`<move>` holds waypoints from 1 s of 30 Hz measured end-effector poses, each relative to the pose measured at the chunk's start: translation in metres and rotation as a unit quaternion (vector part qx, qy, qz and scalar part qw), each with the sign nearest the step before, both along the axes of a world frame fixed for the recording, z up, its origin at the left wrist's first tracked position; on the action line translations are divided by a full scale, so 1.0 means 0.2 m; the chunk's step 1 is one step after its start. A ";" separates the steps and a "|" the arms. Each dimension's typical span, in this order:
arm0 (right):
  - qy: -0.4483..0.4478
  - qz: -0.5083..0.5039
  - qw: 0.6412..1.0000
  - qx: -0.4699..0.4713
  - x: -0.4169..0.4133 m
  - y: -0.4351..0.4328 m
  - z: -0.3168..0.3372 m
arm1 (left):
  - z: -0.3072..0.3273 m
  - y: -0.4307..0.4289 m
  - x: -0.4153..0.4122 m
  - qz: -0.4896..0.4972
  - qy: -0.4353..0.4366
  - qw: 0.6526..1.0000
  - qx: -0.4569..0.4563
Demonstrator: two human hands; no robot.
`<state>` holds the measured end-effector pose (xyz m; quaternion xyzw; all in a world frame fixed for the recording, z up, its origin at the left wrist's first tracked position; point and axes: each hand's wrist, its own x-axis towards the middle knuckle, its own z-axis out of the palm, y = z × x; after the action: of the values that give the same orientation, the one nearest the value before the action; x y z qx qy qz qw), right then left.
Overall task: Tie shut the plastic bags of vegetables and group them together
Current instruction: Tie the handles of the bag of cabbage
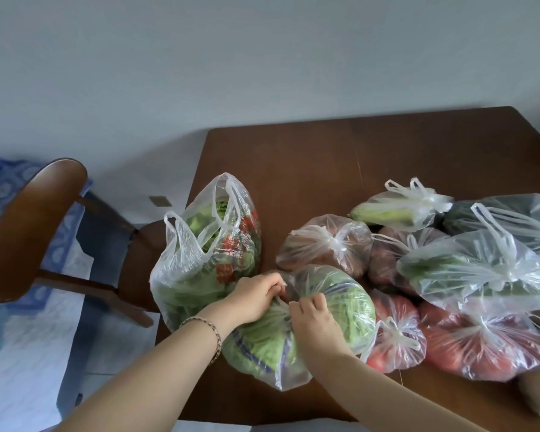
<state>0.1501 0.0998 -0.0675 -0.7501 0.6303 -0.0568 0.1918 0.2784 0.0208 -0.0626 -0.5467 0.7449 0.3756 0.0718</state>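
Soft, even daylight, moderately bright; source not seen. Wall (262,57) evenly lit, bluish-grey cast. Shadows faint and diffuse beneath the bags (325,307) on the table (293,157). Small white glints on plastic creases; no harsh glare. Wide-angle distortion: table edges bow, chair (28,229) stretches at left. Detail smeared toward the corners, floor (28,353) at lower left blurred; centre reasonably sharp.

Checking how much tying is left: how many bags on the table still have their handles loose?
1: the open bag of greens at the table's left edge. Both hands are working on the cabbage bag. Others look knotted; some at right are cut off.
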 end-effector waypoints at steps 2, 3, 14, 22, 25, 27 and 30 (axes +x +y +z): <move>-0.063 0.012 0.998 0.005 -0.02 0.00 -0.01 | 0.00 0.00 -0.03 -0.004 -0.015 1.000 -0.002; -0.116 0.003 0.993 0.020 -0.05 0.00 0.00 | 0.01 0.00 -0.04 0.025 0.007 1.000 0.008; -0.504 -0.156 0.845 0.083 -0.18 0.00 0.21 | 0.16 0.00 -0.15 0.443 0.480 0.712 0.259; -0.449 -0.171 0.872 0.097 -0.21 0.02 0.19 | 0.09 0.01 -0.18 0.448 0.338 0.810 0.169; -0.535 -0.289 0.790 0.086 -0.24 -0.06 0.19 | 0.16 0.06 -0.16 0.356 0.309 0.872 0.135; -0.558 -0.337 0.751 0.100 -0.23 -0.11 0.17 | 0.18 0.10 -0.14 0.294 0.294 0.899 0.138; -0.568 -0.372 0.727 0.103 -0.19 -0.17 0.16 | 0.16 0.12 -0.14 0.242 0.252 0.930 0.110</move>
<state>0.1114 0.0653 -0.0347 -0.2588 0.6344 -0.4734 0.5535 0.2507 0.0454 -0.0311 -0.5865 0.5376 0.5864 -0.1522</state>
